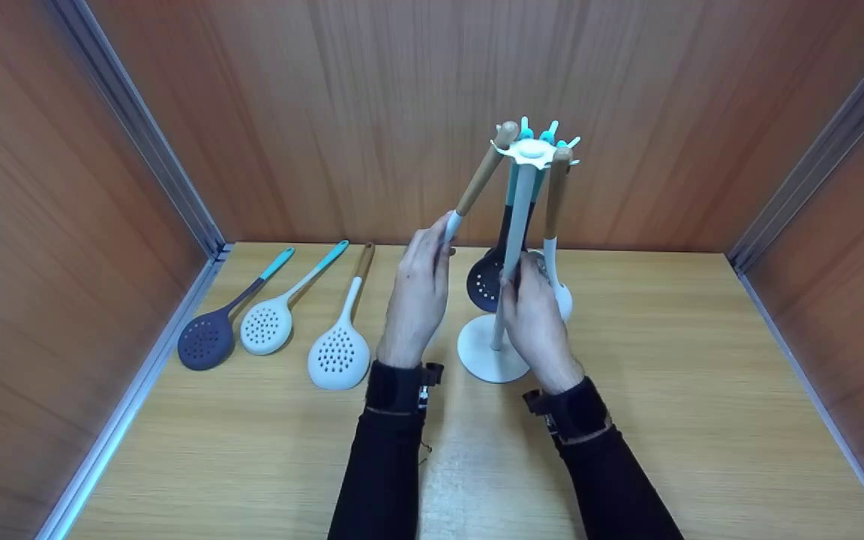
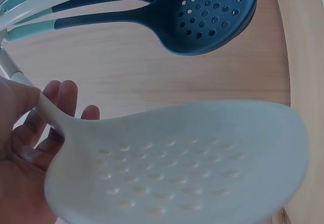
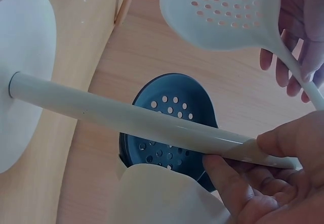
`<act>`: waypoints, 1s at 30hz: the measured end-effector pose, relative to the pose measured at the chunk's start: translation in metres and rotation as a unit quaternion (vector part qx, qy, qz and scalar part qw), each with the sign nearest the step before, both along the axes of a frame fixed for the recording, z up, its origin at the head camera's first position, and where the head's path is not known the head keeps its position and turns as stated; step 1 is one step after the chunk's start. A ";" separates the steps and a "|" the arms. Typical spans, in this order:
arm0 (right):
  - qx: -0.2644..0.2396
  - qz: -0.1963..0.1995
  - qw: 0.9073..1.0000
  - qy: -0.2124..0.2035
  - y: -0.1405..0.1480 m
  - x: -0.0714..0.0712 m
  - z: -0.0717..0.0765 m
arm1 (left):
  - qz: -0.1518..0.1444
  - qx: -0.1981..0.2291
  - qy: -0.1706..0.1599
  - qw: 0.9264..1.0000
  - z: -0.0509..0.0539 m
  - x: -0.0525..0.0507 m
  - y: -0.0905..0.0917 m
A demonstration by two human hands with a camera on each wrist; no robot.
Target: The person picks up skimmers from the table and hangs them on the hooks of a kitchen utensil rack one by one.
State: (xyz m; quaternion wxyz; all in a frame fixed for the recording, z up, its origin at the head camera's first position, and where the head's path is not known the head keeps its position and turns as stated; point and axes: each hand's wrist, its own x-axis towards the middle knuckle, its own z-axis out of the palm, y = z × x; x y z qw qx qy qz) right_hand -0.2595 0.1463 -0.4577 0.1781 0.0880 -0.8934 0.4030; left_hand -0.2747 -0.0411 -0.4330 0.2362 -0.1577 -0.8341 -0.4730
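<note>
My left hand (image 1: 415, 296) pinches the white neck of a slotted turner with a wooden handle (image 1: 483, 177); the handle's tip is at the rim of the stand's top (image 1: 533, 151). In the left wrist view the turner's perforated white head (image 2: 177, 158) extends from the fingers of my left hand (image 2: 30, 138). My right hand (image 1: 537, 319) grips the white pole of the stand, and in the right wrist view the thumb and fingers of that hand (image 3: 268, 173) close round the pole (image 3: 126, 120). Dark blue slotted utensils (image 1: 484, 281) and a wooden-handled white one (image 1: 556, 199) hang from the stand.
Left of the stand, a dark slotted skimmer (image 1: 206, 341), a white skimmer (image 1: 266, 328) and a white slotted turner (image 1: 338, 356) lie on the wooden table (image 1: 252, 465). The round white base (image 1: 488, 364) stands on the table. Wood-patterned panels (image 1: 402, 97) rise behind and at both sides.
</note>
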 end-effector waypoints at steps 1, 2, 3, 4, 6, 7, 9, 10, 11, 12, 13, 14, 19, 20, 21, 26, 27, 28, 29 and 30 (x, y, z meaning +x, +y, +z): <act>-0.001 0.000 1.000 -0.003 0.000 0.000 0.000 | -0.001 -0.001 -0.001 1.000 0.000 0.000 0.000; -0.003 -0.001 1.000 -0.006 0.001 0.000 0.001 | -0.002 -0.002 -0.003 1.000 -0.001 -0.001 0.001; -0.005 0.000 1.000 -0.009 0.001 0.000 0.001 | -0.003 -0.003 -0.006 1.000 -0.001 -0.001 0.001; -0.006 0.000 1.000 -0.012 0.001 0.000 0.001 | -0.004 -0.003 -0.008 1.000 -0.001 -0.001 0.001; -0.010 0.001 1.000 -0.020 0.002 0.000 0.002 | -0.005 -0.006 -0.009 1.000 -0.002 -0.002 0.002; -0.011 0.001 1.000 -0.024 0.002 0.000 0.002 | -0.004 -0.007 -0.009 1.000 -0.002 -0.002 0.003; -0.011 0.002 1.000 -0.029 0.002 0.000 0.002 | -0.005 -0.010 -0.009 1.000 -0.002 -0.002 0.003; -0.010 0.002 1.000 -0.030 0.002 0.000 0.002 | -0.005 -0.010 -0.009 1.000 -0.002 -0.002 0.004; -0.010 0.002 1.000 -0.030 0.003 0.000 0.002 | -0.006 -0.011 -0.008 1.000 -0.002 -0.002 0.004; -0.009 0.002 1.000 -0.028 0.003 0.000 0.002 | -0.007 -0.011 -0.008 1.000 -0.003 -0.002 0.004; -0.007 0.002 1.000 -0.025 0.003 0.001 0.002 | -0.007 -0.012 -0.008 1.000 -0.003 -0.003 0.005; -0.006 0.002 1.000 -0.022 0.003 0.001 0.002 | -0.008 -0.012 -0.007 1.000 -0.003 -0.003 0.005; -0.006 0.002 1.000 -0.019 0.003 0.002 0.002 | -0.010 -0.013 -0.006 1.000 -0.006 -0.005 0.005; -0.007 0.002 1.000 -0.021 0.003 0.002 0.002 | -0.010 -0.014 -0.006 1.000 -0.006 -0.006 0.004; -0.008 0.002 1.000 -0.024 0.003 0.002 0.002 | -0.010 -0.014 -0.008 1.000 -0.007 -0.006 0.004; -0.011 0.003 1.000 -0.020 0.003 0.003 0.002 | -0.006 -0.017 -0.018 1.000 -0.010 -0.008 0.004; -0.012 0.004 1.000 -0.019 0.003 0.003 0.002 | -0.006 -0.017 -0.020 1.000 -0.011 -0.009 0.004; -0.012 0.003 1.000 -0.019 0.003 0.003 0.002 | -0.005 -0.017 -0.022 1.000 -0.011 -0.010 0.003; -0.013 0.003 1.000 -0.019 0.003 0.003 0.002 | -0.006 -0.017 -0.024 1.000 -0.012 -0.010 0.003; -0.014 0.003 1.000 -0.023 0.003 0.002 0.002 | -0.006 -0.018 -0.026 0.999 -0.013 -0.011 0.002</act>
